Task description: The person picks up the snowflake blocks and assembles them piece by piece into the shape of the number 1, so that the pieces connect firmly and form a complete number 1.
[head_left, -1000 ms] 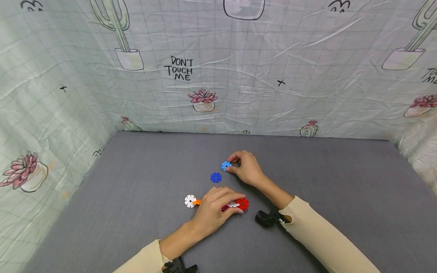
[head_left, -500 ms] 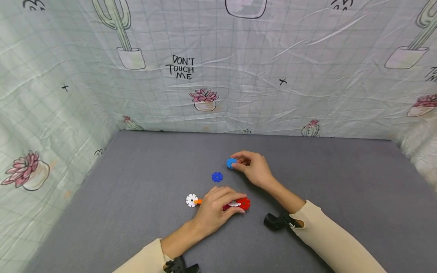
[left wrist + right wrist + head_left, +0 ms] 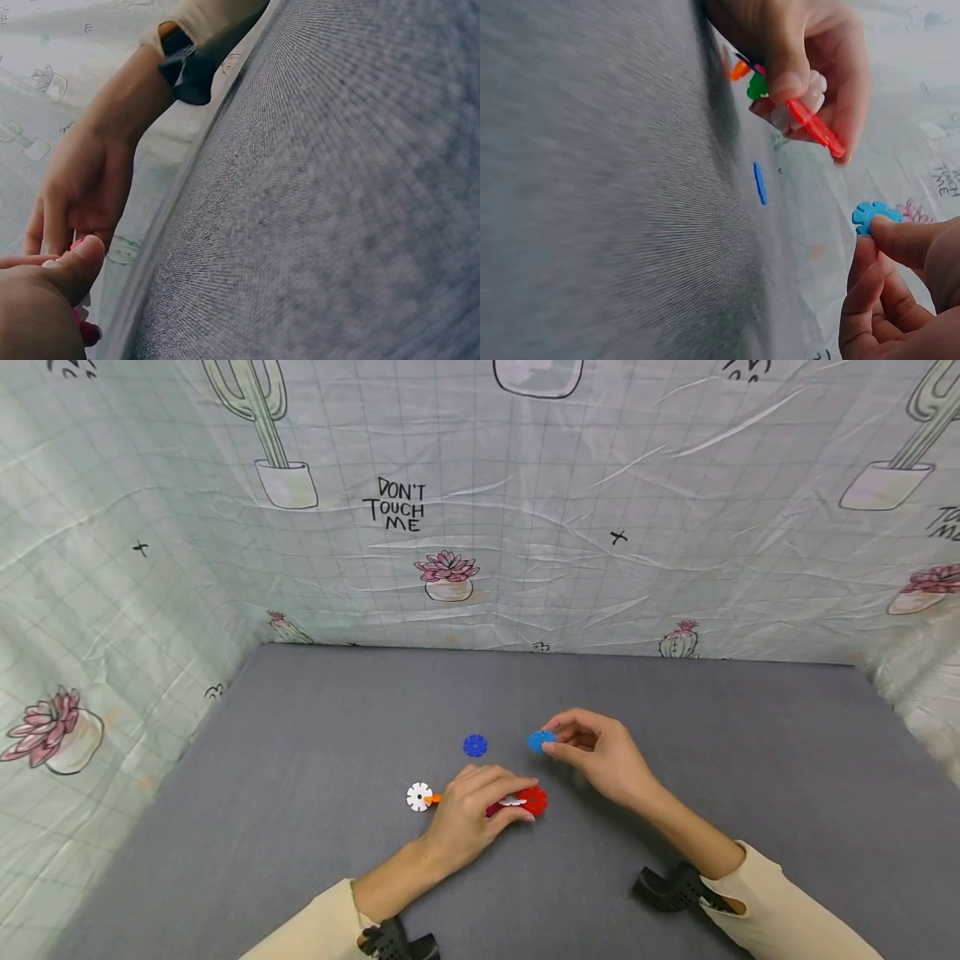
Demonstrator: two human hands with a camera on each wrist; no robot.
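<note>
My left hand holds a row of joined notched discs low over the grey table. Out of its right side come a red disc and a white one beside it; on the left show an orange piece and a white disc. The right wrist view also shows a green disc behind the left fingers. Thumb and fingers of my right hand pinch a light blue disc, apart from the red one. A dark blue disc lies between and beyond the hands.
The grey table ends at a printed cloth hung behind it and at the sides. Black wrist devices sit below both hands, the left one near the bottom edge and the right one farther right.
My right hand has moved to the right and a little nearer with the light blue disc, away from the dark blue one. The left hand has stayed nearly in place.
</note>
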